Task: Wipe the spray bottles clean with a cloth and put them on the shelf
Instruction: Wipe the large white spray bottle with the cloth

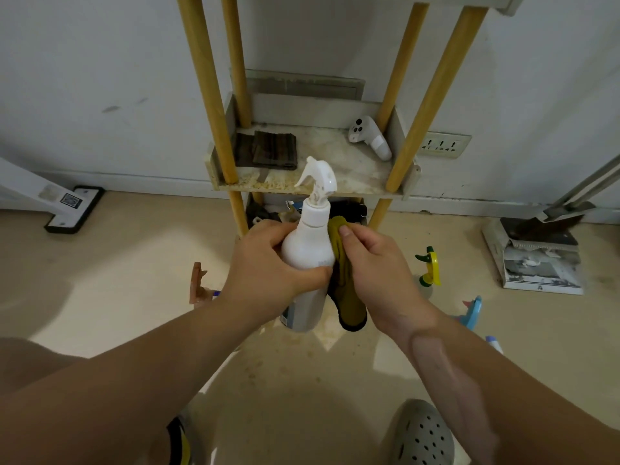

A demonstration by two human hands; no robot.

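Observation:
My left hand (265,263) grips a white spray bottle (310,243) upright in front of me, its trigger head pointing left. My right hand (375,263) holds an olive-yellow cloth (345,290) pressed against the bottle's right side, the cloth hanging down below the hand. Behind the bottle stands the shelf (355,176), with a stained white tray and yellow wooden posts. On the floor are three more sprayers: a yellow-green one (429,266), a blue one (471,313) and a brown one (199,285), partly hidden by my arms.
The shelf tray holds folded dark cloths (268,151) and a white controller (369,137). A lower tier holds dark clutter. A white mop base (75,208) lies at left, a dustpan with papers (536,253) at right. A wall socket (443,144) sits beside the shelf.

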